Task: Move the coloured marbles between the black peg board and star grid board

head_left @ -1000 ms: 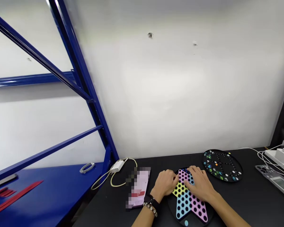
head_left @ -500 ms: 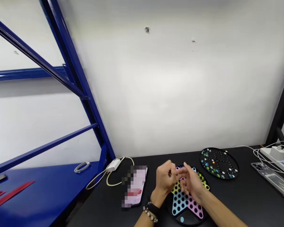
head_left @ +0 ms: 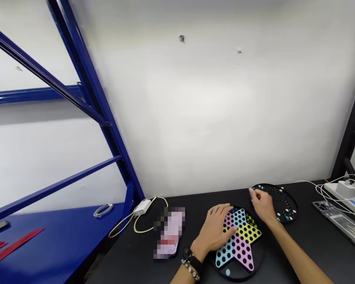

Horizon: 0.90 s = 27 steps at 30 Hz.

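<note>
My left hand (head_left: pixel 215 230) lies with its fingers stretched out over the left part of a star-shaped Chinese checkers board (head_left: pixel 243 245). The board has blue, yellow and pink points with black holes, and it sits in a round black tray (head_left: pixel 235 278). A few green and yellow marbles (head_left: pixel 252 221) show in the tray's gap at the upper right. My right hand (head_left: pixel 262 205) is over the left side of a second round black tray (head_left: pixel 296 205), its fingers curled together. Whatever may be between those fingertips is hidden. White and blue marbles (head_left: pixel 288 217) lie around that tray's rim.
A pink phone-like object (head_left: pixel 173 228), partly blurred, lies left of the board near a white adapter (head_left: pixel 142 207) with a cable. Right of the trays are a grey phone-shaped item (head_left: pixel 341 223) and a white power strip (head_left: pixel 347 197). A blue metal frame (head_left: pixel 118 146) stands left.
My hands have parted. My left hand has uncurled and come down onto the star board, while my right hand has moved up and right to the second tray with its fingers drawn in.
</note>
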{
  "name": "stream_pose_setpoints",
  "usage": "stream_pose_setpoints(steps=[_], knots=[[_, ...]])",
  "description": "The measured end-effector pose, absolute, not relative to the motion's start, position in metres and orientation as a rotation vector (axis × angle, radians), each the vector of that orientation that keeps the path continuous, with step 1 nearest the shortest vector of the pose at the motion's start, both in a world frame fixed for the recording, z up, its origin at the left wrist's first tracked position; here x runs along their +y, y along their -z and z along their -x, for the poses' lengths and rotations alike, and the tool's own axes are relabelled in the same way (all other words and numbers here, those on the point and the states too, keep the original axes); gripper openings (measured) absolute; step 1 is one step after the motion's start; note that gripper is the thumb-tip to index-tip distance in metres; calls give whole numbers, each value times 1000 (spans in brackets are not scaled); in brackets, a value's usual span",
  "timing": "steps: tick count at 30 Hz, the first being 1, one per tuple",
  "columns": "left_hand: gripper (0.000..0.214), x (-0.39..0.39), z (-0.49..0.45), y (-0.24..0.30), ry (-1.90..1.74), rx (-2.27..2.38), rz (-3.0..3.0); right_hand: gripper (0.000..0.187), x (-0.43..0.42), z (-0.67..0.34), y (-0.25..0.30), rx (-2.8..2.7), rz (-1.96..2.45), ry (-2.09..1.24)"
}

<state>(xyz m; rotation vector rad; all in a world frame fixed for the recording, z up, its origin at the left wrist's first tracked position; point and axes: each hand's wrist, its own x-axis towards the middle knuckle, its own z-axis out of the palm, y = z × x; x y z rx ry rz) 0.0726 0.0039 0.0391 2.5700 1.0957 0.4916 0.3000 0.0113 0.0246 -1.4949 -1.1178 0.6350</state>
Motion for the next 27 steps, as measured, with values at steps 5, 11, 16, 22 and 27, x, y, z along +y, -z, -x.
stream_pose_setpoints(steps=[5,11,16,22,27], knots=[[64,15,-66,-26,-328,1220,-2630,42,12,-374,-14,-1316,2267,-92],[63,10,-72,-40,-276,1500,-2694,36,13,-380,-4,-1487,2370,-98],[73,7,-76,-45,-174,1828,-2573,42,8,-335,-23,-1628,2198,48],[60,12,-65,-45,-114,1887,-2438,67,-14,-264,-26,-2069,1870,-390],[25,20,-50,-36,-277,1652,-2480,83,-17,-251,-10,-2224,1849,-564]])
